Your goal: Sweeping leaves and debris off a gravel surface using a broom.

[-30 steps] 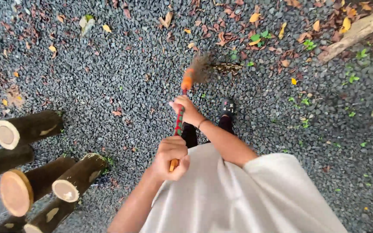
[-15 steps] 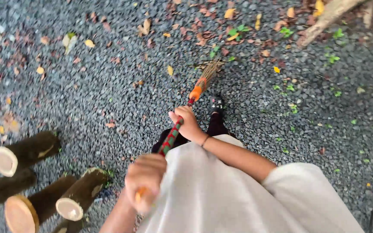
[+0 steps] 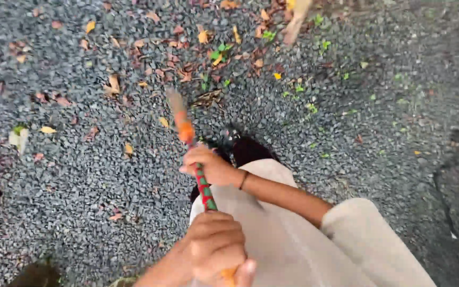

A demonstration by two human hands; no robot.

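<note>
You have a broom [image 3: 197, 165] in both hands, its handle wrapped in red and green bands and running up from the bottom of the view toward the gravel [image 3: 81, 180] ahead of you. An orange collar sits just above your upper hand, and beyond it the bristle end is blurred, so its exact shape and whether it touches the ground cannot be told. Your right hand [image 3: 208, 166] is curled fully round the handle just below that orange collar, a thin dark band on its wrist. Your left hand [image 3: 216, 254] is closed in a fist round the lower end of the handle near the bottom edge, with an orange tip showing just under the fingers. Below the hands hangs your pale, loose garment [image 3: 293, 244], and a dark shoe [image 3: 248, 149] shows just beside the right hand. Around the broom head the grey gravel is scattered with dry brown and yellow leaves [image 3: 187, 69], thickest toward the top of the view, with small green sprouts [image 3: 219, 53] among them. A single pale leaf [image 3: 19, 137] lies well apart at the left.
</note>
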